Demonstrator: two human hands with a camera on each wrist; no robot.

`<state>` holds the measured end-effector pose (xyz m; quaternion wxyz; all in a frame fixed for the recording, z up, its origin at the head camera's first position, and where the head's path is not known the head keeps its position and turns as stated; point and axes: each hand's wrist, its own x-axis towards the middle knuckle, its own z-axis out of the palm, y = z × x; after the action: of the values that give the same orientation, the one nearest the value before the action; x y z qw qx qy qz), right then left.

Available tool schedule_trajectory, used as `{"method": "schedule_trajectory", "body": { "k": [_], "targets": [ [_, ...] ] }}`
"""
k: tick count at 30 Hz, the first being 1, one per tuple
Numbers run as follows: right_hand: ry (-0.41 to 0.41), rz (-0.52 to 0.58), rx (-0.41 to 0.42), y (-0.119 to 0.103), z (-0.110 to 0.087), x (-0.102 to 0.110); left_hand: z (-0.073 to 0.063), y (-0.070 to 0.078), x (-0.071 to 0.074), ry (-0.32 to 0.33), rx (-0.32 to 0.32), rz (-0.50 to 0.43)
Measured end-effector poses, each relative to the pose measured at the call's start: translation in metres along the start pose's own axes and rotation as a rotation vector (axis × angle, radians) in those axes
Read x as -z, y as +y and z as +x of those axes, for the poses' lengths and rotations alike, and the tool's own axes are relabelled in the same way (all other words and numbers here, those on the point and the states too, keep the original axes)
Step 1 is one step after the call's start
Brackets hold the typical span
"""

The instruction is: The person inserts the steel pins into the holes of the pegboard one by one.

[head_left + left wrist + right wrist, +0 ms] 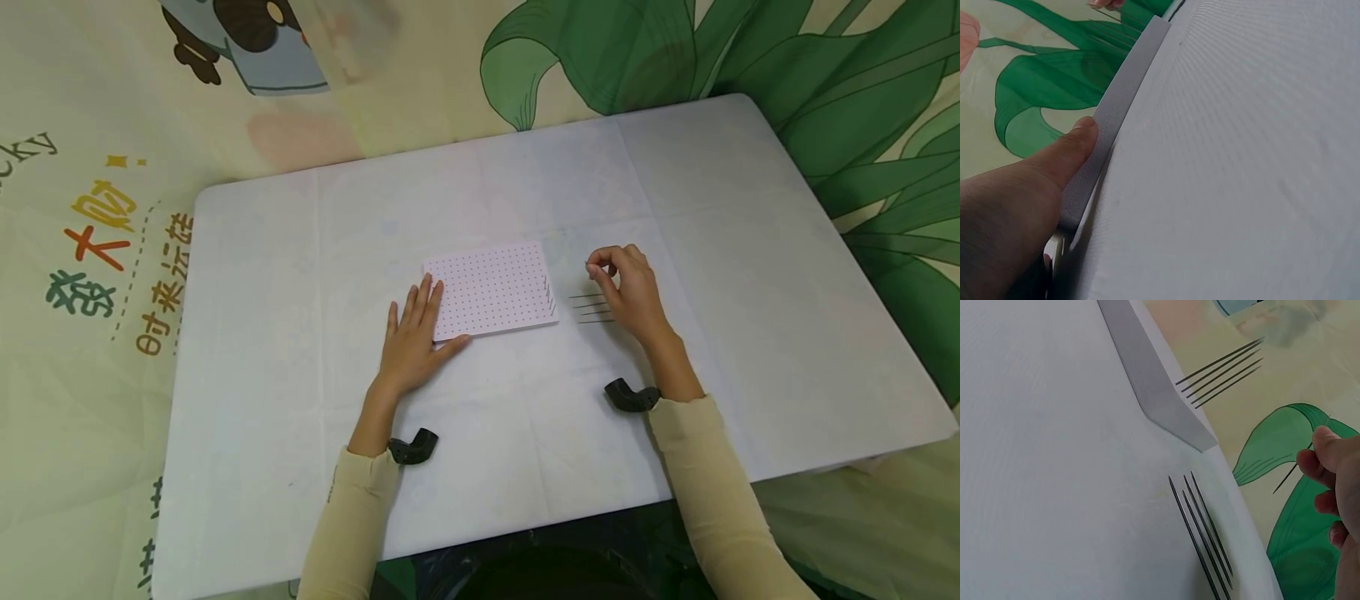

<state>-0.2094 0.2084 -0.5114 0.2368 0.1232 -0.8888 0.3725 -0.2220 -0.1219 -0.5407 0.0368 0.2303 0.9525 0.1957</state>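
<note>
A pale board (487, 287) with a grid of small holes lies on the table. My left hand (411, 354) rests on its left end, fingers straight over the top; in the left wrist view the thumb (1079, 140) presses its front side. Several thin dark needles (1220, 361) stand in holes along the board's right edge, leaning a little. To the right, my right hand (633, 296) is raised and pinches one more needle (1285, 479) between thumb and forefinger, point downward. Below that hand, three similar needles (1184, 515) lie side by side on the table, close to the board.
A white cloth covers the table (262, 333), which has rounded corners. Printed fabric (420, 75) with leaves and lettering hangs behind and to the left. Each wrist wears a black camera mount (630, 396) that reaches inward over the cloth.
</note>
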Motion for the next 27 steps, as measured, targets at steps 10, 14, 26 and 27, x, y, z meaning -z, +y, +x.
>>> {"method": "schedule_trajectory", "body": {
  "k": [10,14,26,27],
  "targets": [
    [-0.017,0.060,-0.014,-0.003,0.010,-0.021,0.001,0.000,0.000,-0.009,0.004,-0.002],
    [-0.045,0.066,-0.007,-0.005,0.011,-0.027,0.000,0.000,0.001,-0.009,0.003,-0.007],
    [-0.085,0.110,-0.020,-0.008,0.013,-0.036,0.001,-0.001,0.001,-0.012,0.005,0.002],
    [-0.088,0.116,-0.018,-0.008,0.013,-0.036,0.001,-0.001,0.001,-0.011,0.005,0.001]
  ]
}}
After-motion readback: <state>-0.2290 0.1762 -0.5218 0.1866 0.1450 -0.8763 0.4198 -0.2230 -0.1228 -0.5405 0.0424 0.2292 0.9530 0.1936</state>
